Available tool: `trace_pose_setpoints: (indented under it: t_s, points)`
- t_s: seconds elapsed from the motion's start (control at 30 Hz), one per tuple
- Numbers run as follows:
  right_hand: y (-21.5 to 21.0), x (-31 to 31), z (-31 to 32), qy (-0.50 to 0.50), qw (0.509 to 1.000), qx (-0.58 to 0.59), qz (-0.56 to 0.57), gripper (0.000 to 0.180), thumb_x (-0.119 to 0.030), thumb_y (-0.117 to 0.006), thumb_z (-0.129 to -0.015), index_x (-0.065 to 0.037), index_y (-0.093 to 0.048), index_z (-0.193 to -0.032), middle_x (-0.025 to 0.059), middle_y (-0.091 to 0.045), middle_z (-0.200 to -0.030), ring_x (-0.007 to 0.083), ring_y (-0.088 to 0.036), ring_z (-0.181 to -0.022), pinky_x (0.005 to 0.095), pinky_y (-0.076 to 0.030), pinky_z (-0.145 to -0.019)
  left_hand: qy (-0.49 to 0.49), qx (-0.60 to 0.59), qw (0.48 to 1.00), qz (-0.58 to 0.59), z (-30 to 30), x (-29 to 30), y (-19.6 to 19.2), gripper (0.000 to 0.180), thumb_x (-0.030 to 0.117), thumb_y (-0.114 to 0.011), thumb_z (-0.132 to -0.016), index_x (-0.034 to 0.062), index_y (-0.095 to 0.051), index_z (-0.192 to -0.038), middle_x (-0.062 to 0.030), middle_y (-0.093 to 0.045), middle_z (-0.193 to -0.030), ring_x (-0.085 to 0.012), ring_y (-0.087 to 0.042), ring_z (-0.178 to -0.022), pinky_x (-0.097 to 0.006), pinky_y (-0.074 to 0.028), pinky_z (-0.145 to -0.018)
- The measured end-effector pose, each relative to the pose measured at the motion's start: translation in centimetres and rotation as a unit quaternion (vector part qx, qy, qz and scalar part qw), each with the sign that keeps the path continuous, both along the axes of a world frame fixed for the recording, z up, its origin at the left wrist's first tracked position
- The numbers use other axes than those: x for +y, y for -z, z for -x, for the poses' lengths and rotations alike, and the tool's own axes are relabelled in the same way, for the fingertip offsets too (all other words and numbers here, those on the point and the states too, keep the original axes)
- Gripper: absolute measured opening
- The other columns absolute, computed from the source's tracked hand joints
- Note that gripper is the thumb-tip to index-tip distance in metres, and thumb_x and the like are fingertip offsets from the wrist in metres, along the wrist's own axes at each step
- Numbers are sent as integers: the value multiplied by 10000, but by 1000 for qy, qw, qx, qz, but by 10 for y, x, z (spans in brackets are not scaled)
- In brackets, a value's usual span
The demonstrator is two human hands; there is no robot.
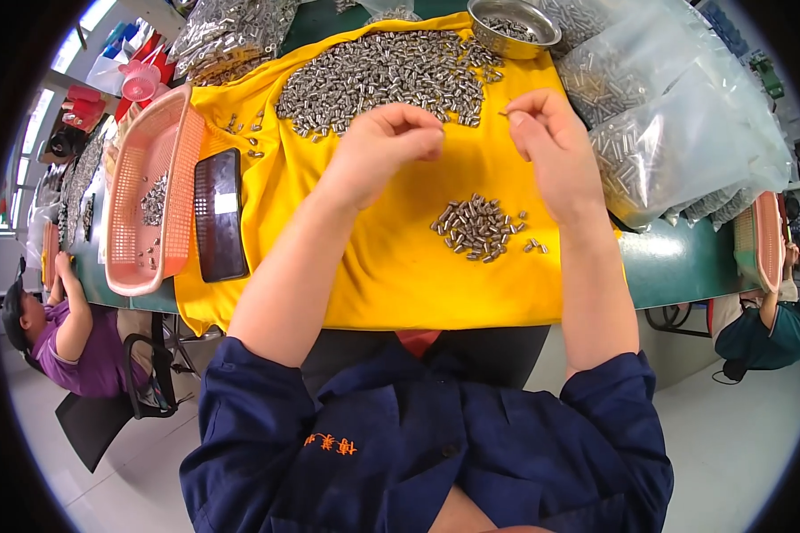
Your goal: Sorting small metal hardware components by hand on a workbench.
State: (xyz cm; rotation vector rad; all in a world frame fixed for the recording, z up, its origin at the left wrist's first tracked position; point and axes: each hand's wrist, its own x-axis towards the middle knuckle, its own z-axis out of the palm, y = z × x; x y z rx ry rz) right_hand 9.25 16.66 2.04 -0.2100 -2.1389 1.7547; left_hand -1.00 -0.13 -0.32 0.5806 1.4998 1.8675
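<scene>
Over the yellow cloth I hold both hands raised and apart. My left hand is closed, thumb and fingers pinched together; whatever they hold, if anything, is hidden. With its fingertips, my right hand pinches a small metal piece, too small to make out well. Beyond my hands spreads a large pile of small silvery metal cylinders. Nearer me, below and between my hands, lies a smaller heap of similar cylinders, with a few loose ones at its right.
Left of the cloth's middle lie a black phone and a pink plastic basket with some metal pieces. A steel bowl stands at the back. Clear bags of metal parts crowd the right. People sit at far left and far right.
</scene>
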Motion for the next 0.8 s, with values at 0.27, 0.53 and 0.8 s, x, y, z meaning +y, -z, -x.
trace_pose_setpoints:
  t_s: [0.27, 0.53, 0.8]
  points:
    - [-1, 0, 0, 10, 997, 63, 52, 58, -54, -502, -837, -38, -519, -889, -51, -474, -724, 9, -391, -619, 157, -326, -533, -11, 332, 938, 98, -13, -1, -17, 187, 14, -607, -734, 23, -618, -921, -38, -620, -908, -106, -586, -798, -223, -461, -739]
    - [4, -6, 2, 23, 998, 48, -42, 53, -51, -512, -829, -38, -526, -878, -48, -488, -736, 14, -393, -612, 167, -334, -531, -88, 500, 806, 304, 23, -27, -16, 165, 120, -617, -732, 65, -644, -885, -75, -622, -849, -206, -582, -727, -286, -459, -670]
    - [3, -13, 5, 25, 995, 22, -92, 59, -46, -513, -814, -27, -528, -868, -4, -532, -742, 50, -447, -629, 196, -375, -554, -60, 573, 743, 341, 23, -10, 5, 115, 184, -548, -725, 111, -633, -754, -88, -589, -795, -264, -575, -774, -372, -468, -676]
